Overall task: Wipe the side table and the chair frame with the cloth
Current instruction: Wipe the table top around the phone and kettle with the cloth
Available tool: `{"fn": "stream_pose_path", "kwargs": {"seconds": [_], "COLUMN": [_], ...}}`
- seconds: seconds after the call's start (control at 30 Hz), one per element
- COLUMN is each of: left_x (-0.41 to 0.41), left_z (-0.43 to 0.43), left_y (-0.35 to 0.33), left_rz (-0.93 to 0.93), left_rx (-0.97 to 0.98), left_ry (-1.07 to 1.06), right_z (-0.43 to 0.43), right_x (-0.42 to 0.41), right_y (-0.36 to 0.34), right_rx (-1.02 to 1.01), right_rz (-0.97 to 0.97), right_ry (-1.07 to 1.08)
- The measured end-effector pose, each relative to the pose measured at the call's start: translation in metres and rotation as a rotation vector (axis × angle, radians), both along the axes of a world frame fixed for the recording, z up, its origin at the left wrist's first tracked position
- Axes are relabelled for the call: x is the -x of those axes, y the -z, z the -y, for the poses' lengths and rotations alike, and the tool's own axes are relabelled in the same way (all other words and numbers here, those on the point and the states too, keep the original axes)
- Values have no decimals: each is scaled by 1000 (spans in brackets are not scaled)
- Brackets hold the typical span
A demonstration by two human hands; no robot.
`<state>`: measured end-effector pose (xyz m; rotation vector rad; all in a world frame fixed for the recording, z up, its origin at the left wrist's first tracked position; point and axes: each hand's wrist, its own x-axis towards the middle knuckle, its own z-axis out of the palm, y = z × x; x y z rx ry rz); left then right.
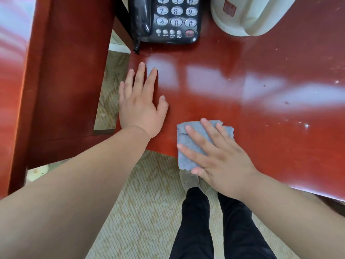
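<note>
Head view: right hand flat, fingers spread, pressing folded blue cloth onto table near front edge, for wiping pressure. Left hand open, palm down at table's left edge, likely bracing; holds nothing.

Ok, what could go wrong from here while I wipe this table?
The folded blue-grey cloth under the right hand overhangs the near edge of the glossy red wooden table, so it could slip off. A wide sweep backward may bump the black push-button telephone or the white plastic appliance.
</note>
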<state>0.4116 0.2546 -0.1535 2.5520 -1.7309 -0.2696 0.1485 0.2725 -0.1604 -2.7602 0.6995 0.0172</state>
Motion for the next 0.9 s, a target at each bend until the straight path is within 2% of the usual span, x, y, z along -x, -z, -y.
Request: {"fn": "stream_pose_path", "kwargs": {"seconds": [0.1, 0.3, 0.4, 0.6, 0.67, 0.8, 0.9], "left_x": [-1, 0, 0, 5, 9, 32, 66], "left_z": [0, 0, -1, 1, 1, 23, 63], "left_y": [2, 3, 4, 0, -4, -18, -15], "left_rz": [0, 9, 26, 51, 91, 82, -23], "left_rx": [4, -8, -9, -36, -66, 4, 158], "left_ry": [-1, -2, 1, 9, 13, 6, 154], "right_z": [20, 119, 118, -19, -40, 5, 88], "right_x": [14, -32, -36, 28, 41, 30, 12], "right_y": [4, 3, 0, -8, -9, -3, 4], "right_rx": [31, 67, 2, -34, -19, 59, 73], "right_rz": [-13, -60, -59, -96, -138, -128, -67], "right_ry": [-24, 387, 495, 261, 227, 214, 332]}}
